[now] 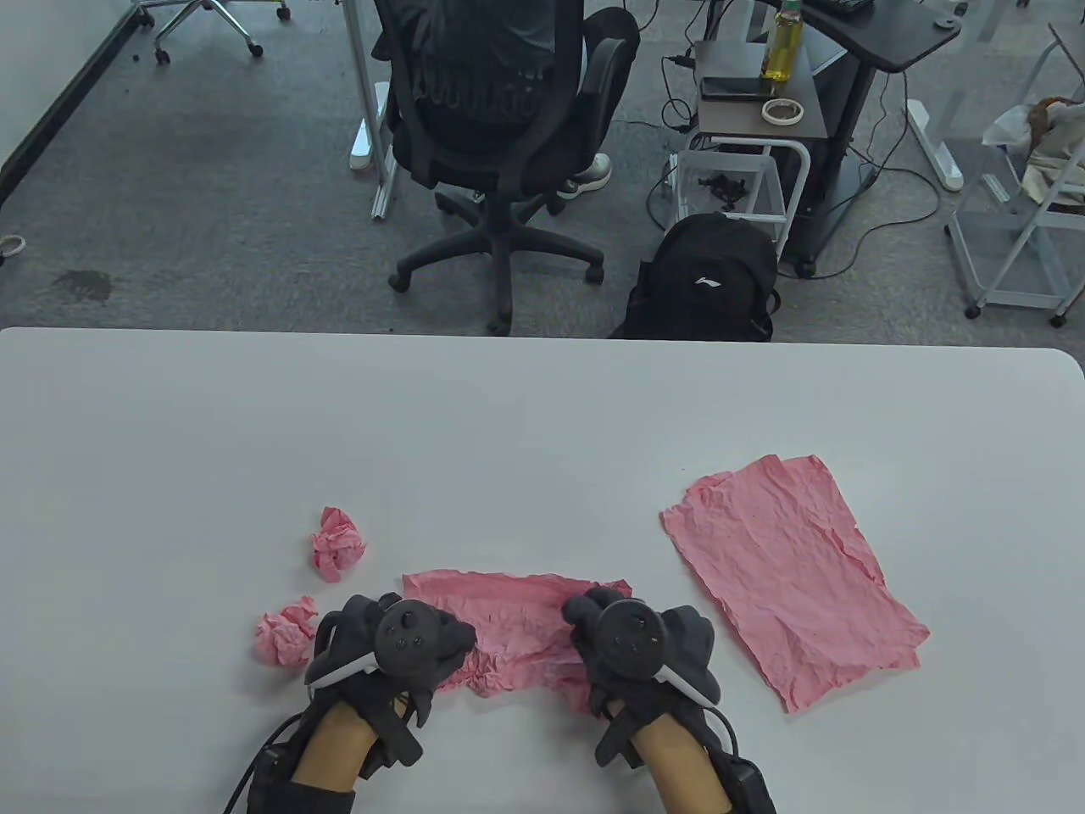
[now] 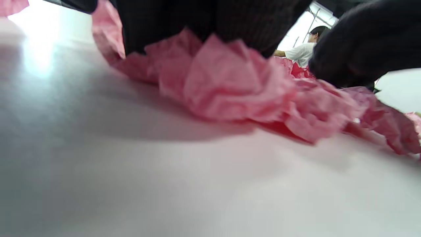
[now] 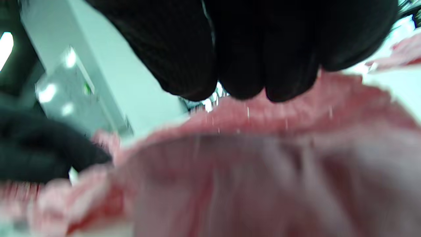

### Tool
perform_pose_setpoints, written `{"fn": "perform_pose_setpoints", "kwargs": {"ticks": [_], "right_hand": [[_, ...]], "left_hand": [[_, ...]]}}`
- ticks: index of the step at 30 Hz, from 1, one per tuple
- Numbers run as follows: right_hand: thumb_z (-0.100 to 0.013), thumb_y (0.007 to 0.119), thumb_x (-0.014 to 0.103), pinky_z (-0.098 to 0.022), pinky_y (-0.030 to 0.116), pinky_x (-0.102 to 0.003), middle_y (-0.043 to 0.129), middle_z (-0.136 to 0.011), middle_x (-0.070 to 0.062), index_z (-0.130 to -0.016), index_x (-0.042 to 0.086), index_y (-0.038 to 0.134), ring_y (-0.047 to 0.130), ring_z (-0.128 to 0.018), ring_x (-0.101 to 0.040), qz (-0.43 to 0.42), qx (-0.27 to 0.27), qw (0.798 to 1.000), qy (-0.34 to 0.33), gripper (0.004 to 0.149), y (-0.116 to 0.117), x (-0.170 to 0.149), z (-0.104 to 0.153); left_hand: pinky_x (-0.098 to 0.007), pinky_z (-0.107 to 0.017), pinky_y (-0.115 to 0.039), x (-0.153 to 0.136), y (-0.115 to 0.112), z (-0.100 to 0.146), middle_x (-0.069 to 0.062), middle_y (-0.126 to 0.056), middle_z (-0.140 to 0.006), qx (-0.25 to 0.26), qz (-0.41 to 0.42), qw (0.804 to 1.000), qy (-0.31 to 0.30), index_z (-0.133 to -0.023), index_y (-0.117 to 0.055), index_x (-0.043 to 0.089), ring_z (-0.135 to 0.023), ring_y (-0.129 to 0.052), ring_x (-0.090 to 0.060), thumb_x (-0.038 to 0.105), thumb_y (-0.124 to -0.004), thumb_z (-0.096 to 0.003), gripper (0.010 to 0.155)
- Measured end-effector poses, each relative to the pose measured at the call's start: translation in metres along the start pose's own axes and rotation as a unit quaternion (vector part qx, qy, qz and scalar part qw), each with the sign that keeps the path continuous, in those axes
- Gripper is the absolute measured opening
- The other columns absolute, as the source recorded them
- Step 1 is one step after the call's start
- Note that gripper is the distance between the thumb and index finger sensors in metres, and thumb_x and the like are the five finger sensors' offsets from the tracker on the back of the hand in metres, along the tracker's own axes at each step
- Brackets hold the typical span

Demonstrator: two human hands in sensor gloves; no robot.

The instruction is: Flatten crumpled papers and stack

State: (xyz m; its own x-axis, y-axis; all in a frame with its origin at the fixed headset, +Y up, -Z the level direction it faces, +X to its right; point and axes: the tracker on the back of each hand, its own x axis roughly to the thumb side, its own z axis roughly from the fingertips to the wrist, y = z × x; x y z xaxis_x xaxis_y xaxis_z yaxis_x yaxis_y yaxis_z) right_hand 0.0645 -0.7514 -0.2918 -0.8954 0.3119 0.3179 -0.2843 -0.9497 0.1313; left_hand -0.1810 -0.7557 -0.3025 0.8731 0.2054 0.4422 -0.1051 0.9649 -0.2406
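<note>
A partly unfolded pink paper (image 1: pixel 517 627) lies on the white table (image 1: pixel 542 424) near the front edge, still wrinkled at its near side (image 2: pixel 230 85). My left hand (image 1: pixel 398 649) presses on its left part and my right hand (image 1: pixel 631 649) presses on its right part, fingers on the sheet (image 3: pixel 250 75). A stack of flattened pink sheets (image 1: pixel 788 577) lies to the right. Two crumpled pink balls sit to the left, one further back (image 1: pixel 337 543) and one beside my left hand (image 1: pixel 286 632).
Beyond the table's far edge stand a black office chair (image 1: pixel 509 127) and a black backpack (image 1: pixel 712 280) on the floor. A small cart with a bottle (image 1: pixel 780 42) stands at the back right.
</note>
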Motion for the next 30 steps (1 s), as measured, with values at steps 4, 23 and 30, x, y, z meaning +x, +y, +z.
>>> {"fn": "perform_pose_setpoints", "kwargs": {"ticks": [4, 23, 30], "right_hand": [[-0.045, 0.089, 0.034, -0.057, 0.06, -0.064, 0.068, -0.1, -0.02, -0.093, 0.019, 0.075, 0.07, -0.083, -0.048, 0.053, 0.072, 0.996, 0.021, 0.053, 0.015, 0.0, -0.002], [-0.042, 0.091, 0.02, -0.066, 0.034, -0.071, 0.041, -0.109, -0.022, -0.1, 0.017, 0.063, 0.032, -0.099, -0.054, 0.067, 0.079, 0.995, 0.011, 0.064, 0.004, -0.012, -0.003], [-0.045, 0.086, 0.03, -0.063, 0.049, -0.067, 0.048, -0.107, -0.02, -0.101, 0.022, 0.06, 0.046, -0.097, -0.05, 0.027, 0.166, 0.985, -0.026, 0.063, 0.027, 0.006, -0.005]], "left_hand": [[-0.068, -0.075, -0.05, 0.0, -0.002, -0.004, -0.004, -0.088, -0.088, -0.036, -0.036, 0.999, 0.009, -0.1, -0.082, 0.028, -0.089, -0.085, -0.031, 0.049, -0.087, -0.0467, 0.057], [-0.071, -0.077, -0.029, -0.018, -0.018, 0.004, -0.005, -0.023, -0.121, -0.171, 0.049, 0.984, 0.024, -0.116, -0.043, 0.029, -0.117, -0.023, -0.038, 0.069, -0.073, -0.0451, 0.087], [-0.071, -0.077, -0.028, -0.015, -0.022, 0.003, -0.006, -0.019, -0.12, -0.176, 0.007, 0.984, 0.02, -0.116, -0.036, 0.03, -0.116, -0.021, -0.04, 0.069, -0.08, -0.041, 0.095]]}}
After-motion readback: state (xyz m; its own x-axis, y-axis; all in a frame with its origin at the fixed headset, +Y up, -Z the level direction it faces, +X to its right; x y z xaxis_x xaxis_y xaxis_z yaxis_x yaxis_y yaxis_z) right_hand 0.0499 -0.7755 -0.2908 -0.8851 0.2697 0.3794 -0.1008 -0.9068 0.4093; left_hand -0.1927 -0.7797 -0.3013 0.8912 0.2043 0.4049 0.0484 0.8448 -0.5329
